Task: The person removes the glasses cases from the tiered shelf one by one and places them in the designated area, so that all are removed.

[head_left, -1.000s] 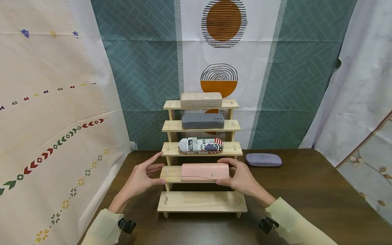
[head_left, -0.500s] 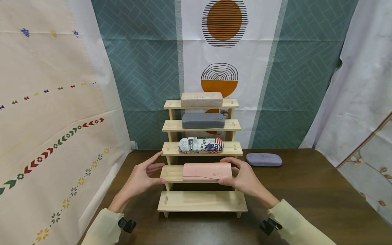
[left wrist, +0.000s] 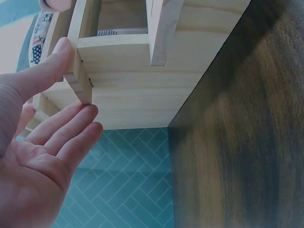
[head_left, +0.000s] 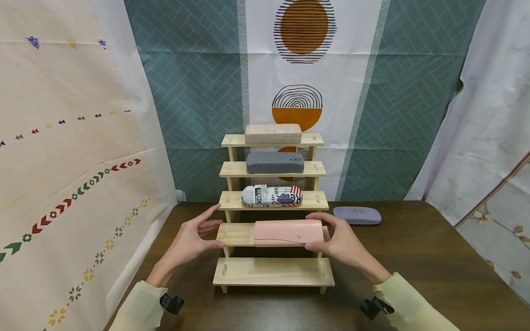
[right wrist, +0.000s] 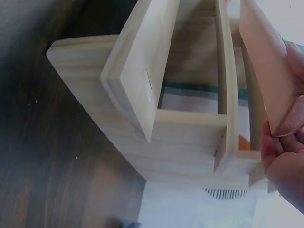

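Note:
A pink glasses case (head_left: 288,232) lies lengthwise along the second tier from the bottom of a wooden display shelf (head_left: 273,272). My right hand (head_left: 342,242) holds its right end between thumb and fingers; the right wrist view has the case (right wrist: 268,71) close to the palm. At the left end of the same tier, my left hand (head_left: 192,239) pinches the board (left wrist: 78,76), thumb on one edge and fingertips on the opposite one. A newsprint-and-flag-patterned glasses case (head_left: 271,196) lies one tier higher.
A grey-blue glasses case (head_left: 275,163) and a beige one (head_left: 273,134) occupy the upper tiers. A lavender glasses case (head_left: 357,215) lies on the dark wooden table (head_left: 414,257), right of the shelf. Patterned cloth (head_left: 194,92) hangs behind.
My right hand has slid the pink glasses case to the right along its tier, baring more board on the left. The left hand stays in place.

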Motion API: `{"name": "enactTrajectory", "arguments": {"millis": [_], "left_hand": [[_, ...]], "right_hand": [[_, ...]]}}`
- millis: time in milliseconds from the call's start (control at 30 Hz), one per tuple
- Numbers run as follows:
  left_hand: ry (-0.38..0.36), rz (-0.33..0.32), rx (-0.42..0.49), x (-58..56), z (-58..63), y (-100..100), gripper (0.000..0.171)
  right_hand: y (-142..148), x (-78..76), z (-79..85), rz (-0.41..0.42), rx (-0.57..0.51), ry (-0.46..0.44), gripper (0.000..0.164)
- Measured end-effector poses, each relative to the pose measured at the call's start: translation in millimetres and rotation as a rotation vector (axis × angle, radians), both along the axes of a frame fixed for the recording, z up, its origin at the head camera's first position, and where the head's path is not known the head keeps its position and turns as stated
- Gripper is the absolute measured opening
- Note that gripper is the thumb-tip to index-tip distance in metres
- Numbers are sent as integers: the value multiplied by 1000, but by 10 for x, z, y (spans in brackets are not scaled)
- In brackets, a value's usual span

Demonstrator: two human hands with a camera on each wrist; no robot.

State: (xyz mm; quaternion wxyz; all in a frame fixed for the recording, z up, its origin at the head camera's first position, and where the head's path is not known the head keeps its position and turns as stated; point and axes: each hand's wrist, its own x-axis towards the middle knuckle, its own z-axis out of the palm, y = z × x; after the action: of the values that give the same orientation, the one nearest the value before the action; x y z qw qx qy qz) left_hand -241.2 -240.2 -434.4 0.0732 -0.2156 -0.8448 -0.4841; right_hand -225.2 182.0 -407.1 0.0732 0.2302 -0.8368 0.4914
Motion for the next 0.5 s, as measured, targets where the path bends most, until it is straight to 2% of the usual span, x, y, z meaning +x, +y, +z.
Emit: {"name": "enactTrajectory", "arguments": {"millis": [500], "left_hand": [[-8, -2, 4, 8, 5, 7, 104]], "right_hand": [[437, 61, 111, -8, 50, 81, 62]]}}
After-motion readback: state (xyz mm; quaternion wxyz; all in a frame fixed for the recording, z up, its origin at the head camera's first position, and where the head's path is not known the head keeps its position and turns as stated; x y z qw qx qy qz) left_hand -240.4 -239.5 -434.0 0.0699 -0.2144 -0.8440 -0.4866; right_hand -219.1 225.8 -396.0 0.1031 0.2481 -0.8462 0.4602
